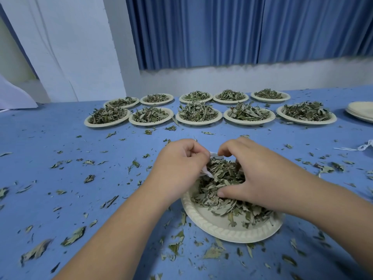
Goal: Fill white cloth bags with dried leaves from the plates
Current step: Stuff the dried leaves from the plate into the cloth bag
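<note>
The left hand (pixel 179 168) is closed tight around a white cloth bag (pixel 208 174), of which only scraps show, over the far left rim of the near plate (pixel 222 231). The right hand (pixel 260 174) cups the dried leaves (pixel 220 178) heaped there, fingers curled into them, thumb flat on top. Loose bits litter the blue table (pixel 60 138), with open room on the left. Filled plates (pixel 198 123) line the far side; empty plates (pixel 361 114) and string (pixel 363 147) sit at the right edge.

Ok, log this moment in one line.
left hand: grips white bag | right hand: on dried leaves at bag mouth | near plate: part full
</note>
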Demonstrator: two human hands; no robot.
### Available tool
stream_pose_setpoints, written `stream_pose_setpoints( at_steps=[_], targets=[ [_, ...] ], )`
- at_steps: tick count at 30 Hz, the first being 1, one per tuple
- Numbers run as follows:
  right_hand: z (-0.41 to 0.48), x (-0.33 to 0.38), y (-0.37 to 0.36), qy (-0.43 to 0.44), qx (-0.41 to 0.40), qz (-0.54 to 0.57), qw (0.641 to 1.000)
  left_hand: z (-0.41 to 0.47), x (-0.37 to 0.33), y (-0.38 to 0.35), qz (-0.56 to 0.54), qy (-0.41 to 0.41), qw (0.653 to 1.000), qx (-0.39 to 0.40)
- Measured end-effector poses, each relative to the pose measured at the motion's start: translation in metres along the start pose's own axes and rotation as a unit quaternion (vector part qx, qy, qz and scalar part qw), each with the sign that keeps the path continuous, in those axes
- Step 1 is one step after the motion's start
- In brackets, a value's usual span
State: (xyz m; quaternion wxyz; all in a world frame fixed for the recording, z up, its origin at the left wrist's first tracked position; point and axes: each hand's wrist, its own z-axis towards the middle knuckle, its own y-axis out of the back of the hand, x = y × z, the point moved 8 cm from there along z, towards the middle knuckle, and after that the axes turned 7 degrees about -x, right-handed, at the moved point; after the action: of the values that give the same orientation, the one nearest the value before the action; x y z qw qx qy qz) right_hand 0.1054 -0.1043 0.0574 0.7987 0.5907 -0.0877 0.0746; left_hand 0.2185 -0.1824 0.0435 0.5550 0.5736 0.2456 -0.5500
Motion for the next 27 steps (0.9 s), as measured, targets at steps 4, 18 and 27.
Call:
stream_pose_setpoints(
  at_steps=[4, 18, 27],
  targets=[
    [0.001, -0.001, 0.002, 0.002, -0.028, 0.014, 0.999, 0.0, 0.0, -0.001, -0.001, -0.001, 1.0, 0.003],
    [0.004, -0.01, 0.018, -0.014, -0.13, 0.131, 0.983, -0.002, -0.004, 0.0, -0.002, -0.005, 1.0, 0.004],
    [0.003, -0.002, 0.024, 0.004, -0.185, 0.14, 0.973, -0.008, -0.01, -0.008, -0.077, 0.018, 0.996, 0.034]
  ],
)
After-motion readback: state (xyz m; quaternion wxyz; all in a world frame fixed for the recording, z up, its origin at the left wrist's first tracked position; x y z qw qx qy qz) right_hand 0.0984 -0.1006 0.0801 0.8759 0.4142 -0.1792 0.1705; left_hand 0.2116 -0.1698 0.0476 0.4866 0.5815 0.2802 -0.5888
